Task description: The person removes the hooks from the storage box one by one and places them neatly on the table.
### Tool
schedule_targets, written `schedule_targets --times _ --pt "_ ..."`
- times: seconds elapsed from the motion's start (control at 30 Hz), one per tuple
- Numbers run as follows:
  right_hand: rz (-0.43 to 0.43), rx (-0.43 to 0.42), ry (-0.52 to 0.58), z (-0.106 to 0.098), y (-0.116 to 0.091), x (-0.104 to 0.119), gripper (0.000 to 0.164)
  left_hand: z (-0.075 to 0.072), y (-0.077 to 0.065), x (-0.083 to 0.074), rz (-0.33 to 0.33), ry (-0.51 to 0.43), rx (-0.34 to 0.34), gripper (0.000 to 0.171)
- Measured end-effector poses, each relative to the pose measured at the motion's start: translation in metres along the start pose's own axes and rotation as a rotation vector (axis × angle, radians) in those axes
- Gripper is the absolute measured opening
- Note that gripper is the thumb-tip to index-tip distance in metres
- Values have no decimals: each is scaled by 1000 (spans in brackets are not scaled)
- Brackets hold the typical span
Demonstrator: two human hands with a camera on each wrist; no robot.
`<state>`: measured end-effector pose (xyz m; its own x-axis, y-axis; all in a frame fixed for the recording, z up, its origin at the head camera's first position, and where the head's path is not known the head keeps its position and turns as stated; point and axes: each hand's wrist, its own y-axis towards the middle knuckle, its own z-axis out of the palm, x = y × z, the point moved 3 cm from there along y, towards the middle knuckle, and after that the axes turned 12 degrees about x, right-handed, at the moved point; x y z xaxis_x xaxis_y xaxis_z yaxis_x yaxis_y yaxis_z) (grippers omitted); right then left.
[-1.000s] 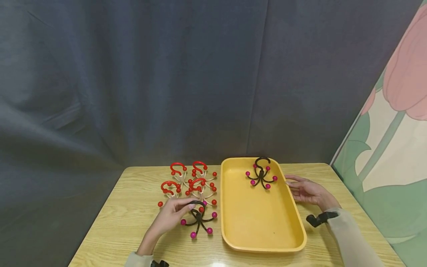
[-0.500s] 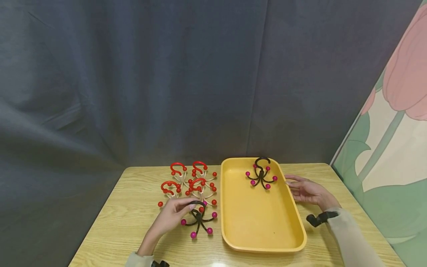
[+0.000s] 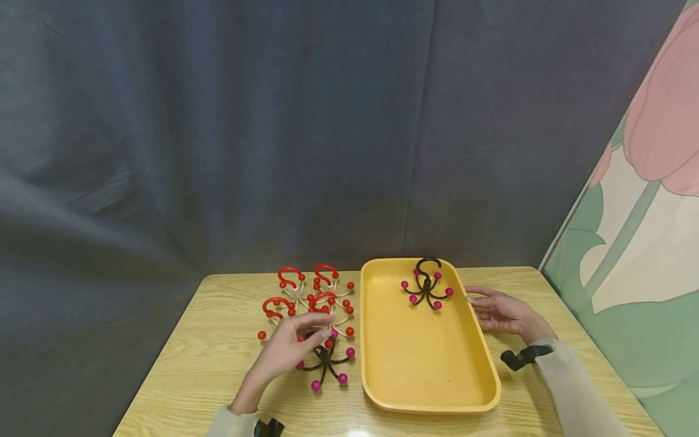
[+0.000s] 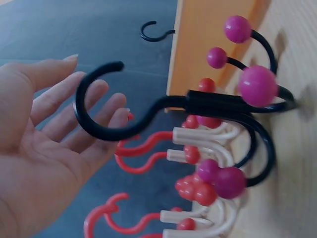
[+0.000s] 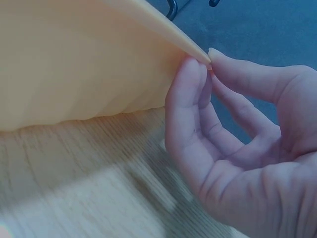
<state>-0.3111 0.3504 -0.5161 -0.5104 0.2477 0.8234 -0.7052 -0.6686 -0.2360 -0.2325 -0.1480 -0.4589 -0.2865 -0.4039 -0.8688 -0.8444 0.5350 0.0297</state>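
My left hand (image 3: 286, 346) hovers with loosely bent fingers, thumb and fingertips apart. In the left wrist view, the curved top of a black multi-arm hanging hook (image 4: 213, 102) with magenta ball tips passes in front of that hand's fingers, ungripped. The same black hook (image 3: 325, 358) stands on its arms on the table, partly hidden by the hand. On the right, my right hand (image 3: 508, 315) pinches the rim of a yellow tray (image 3: 415, 358) between thumb and index finger. Inside the tray's far end stands a second black hook (image 3: 427, 288) with magenta balls.
Several white hanging hooks (image 3: 297, 292) with red tops and red balls stand close together at the table's (image 3: 185, 364) back, left of the tray. A dark curtain (image 3: 306, 133) hangs behind, and a flower-patterned panel (image 3: 644, 255) borders the right side.
My left fingers have let go of the black hook's curved top, spread apart and risen slightly. The hook still stands in place, and the right hand keeps its hold on the tray.
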Motion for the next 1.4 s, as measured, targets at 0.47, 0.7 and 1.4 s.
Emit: schedule_targets --times 0.47,0.7,1.4 --pt "-3 -44 -12 1 1 1 35 1 24 -59 100 91 -36 29" --pt "4 -72 -51 3 0 1 32 10 51 -79 150 111 -22 31" --pt "5 -70 -59 4 1 3 31 44 134 -106 201 83 -47 26"
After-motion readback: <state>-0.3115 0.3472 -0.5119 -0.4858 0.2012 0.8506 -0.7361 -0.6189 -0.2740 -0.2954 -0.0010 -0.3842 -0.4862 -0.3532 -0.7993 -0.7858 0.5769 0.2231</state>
